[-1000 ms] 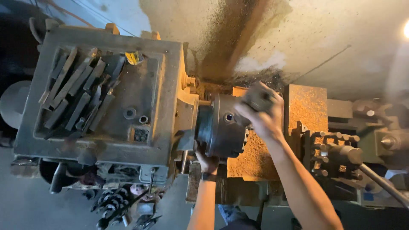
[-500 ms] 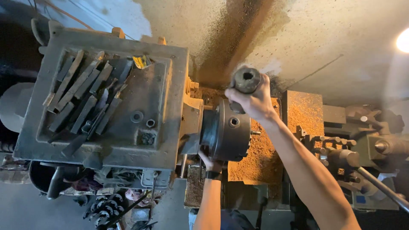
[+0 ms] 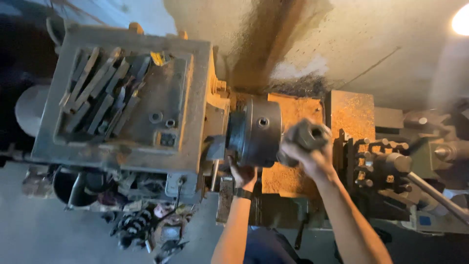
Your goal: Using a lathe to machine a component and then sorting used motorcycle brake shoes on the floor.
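fingers of right hand (image 3: pixel 312 156) clenched round metal cylinder (image 3: pixel 309 135); left hand (image 3: pixel 243 174) grips lathe chuck (image 3: pixel 256 132); stained wall (image 3: pixel 342 44) behind.

We see a dark grey steel chuck (image 3: pixel 256 132) and a dull grey metal cylinder (image 3: pixel 309 136), blurred. The headstock (image 3: pixel 127 98) is grey-green with rust-brown patches, and orange-brown swarf speckles the bed (image 3: pixel 293 176). A black wristband (image 3: pixel 244 193) sits on one wrist, the wall (image 3: pixel 342 44) is beige with a brown streak.

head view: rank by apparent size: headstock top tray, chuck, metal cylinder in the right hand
1. headstock top tray, clearly largest.
2. chuck.
3. metal cylinder, gripped in the right hand; it sits nearer the camera, so its true size is likely smaller than it looks.
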